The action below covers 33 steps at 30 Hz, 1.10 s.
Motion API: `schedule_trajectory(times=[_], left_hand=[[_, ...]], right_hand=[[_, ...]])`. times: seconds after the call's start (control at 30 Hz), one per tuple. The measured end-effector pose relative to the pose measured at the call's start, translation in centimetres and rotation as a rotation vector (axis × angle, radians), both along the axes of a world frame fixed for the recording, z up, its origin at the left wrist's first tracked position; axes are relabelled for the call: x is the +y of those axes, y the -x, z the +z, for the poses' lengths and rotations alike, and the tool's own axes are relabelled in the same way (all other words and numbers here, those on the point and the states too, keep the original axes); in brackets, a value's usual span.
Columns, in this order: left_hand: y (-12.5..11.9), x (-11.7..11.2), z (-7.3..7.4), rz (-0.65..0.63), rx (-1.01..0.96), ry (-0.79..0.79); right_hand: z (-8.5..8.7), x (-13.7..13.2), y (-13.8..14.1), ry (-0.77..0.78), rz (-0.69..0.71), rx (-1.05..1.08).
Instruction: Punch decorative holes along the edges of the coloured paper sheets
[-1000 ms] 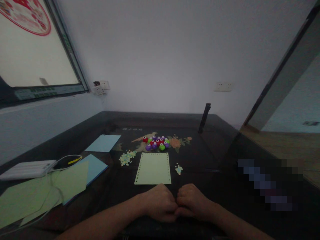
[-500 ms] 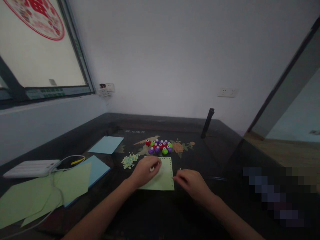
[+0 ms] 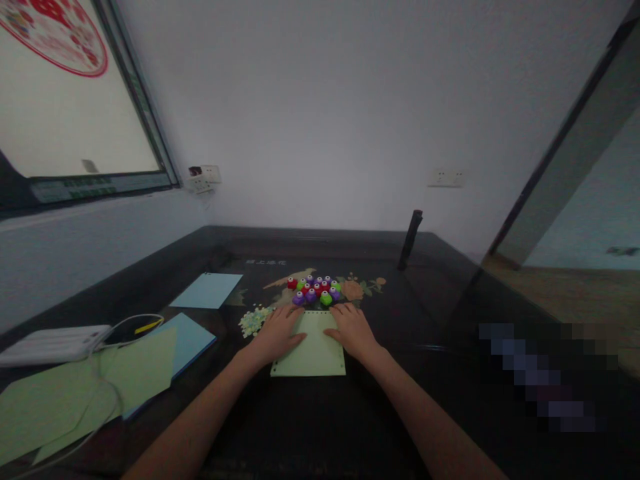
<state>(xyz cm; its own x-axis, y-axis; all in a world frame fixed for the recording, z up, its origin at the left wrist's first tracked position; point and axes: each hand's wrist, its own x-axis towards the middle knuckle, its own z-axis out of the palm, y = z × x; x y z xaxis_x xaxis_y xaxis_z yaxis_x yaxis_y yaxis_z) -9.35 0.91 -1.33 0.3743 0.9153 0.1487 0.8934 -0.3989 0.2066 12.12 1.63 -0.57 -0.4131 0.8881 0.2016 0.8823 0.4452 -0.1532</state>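
A light green sheet of paper point(image 3: 313, 353) lies flat on the dark table, with small dark holes or dots along its edges. My left hand point(image 3: 277, 335) rests on its left side with the fingers stretched out. On the sheet's right side lies my right hand point(image 3: 353, 331), its fingers also spread. Just beyond the fingertips sits a cluster of small red, purple and green round pieces with white tops point(image 3: 315, 289). A pile of tiny pale green, yellow and blue paper bits point(image 3: 254, 321) is left of my left hand, which partly covers it.
More green paper point(image 3: 140, 367) and blue paper point(image 3: 193, 340) lie at the left, near a white box-like device point(image 3: 55, 343) with a cable. A separate blue sheet point(image 3: 207, 291) lies farther back. A dark upright cylinder point(image 3: 411, 240) stands at the back right of the table point(image 3: 430, 413).
Both hands have gone from closed to open and now lie flat on the green sheet. My right hand moved left onto the paper. The camera view shifted slightly.
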Motion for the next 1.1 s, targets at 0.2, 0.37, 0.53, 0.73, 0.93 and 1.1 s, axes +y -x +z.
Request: schedule_trajectory(times=[0.2,0.37,0.53,0.73,0.93,1.1], left_hand=[[0.2,0.2,-0.2,0.013,0.002,0.02],[0.2,0.3,0.0,0.018,0.006,-0.002],[0.1,0.2,0.3,0.018,0.033,-0.006],[0.2,0.3,0.1,0.004,0.023,-0.014],[0.1,0.2,0.3,-0.005,-0.011,-0.042],[-0.2,0.2,0.8,0.016,-0.065,-0.071]], right_hand=[[-0.3,0.2,0.0,0.035,-0.003,0.037],[-0.1,0.0,0.2,0.028,-0.02,0.054],[0.1,-0.1,0.2,0.012,-0.017,0.048],[0.0,-0.2,0.0,0.002,-0.012,0.04],[0.2,-0.2,0.0,-0.022,-0.008,0.076],[0.1,-0.1,0.1,-0.026,-0.022,0.169]])
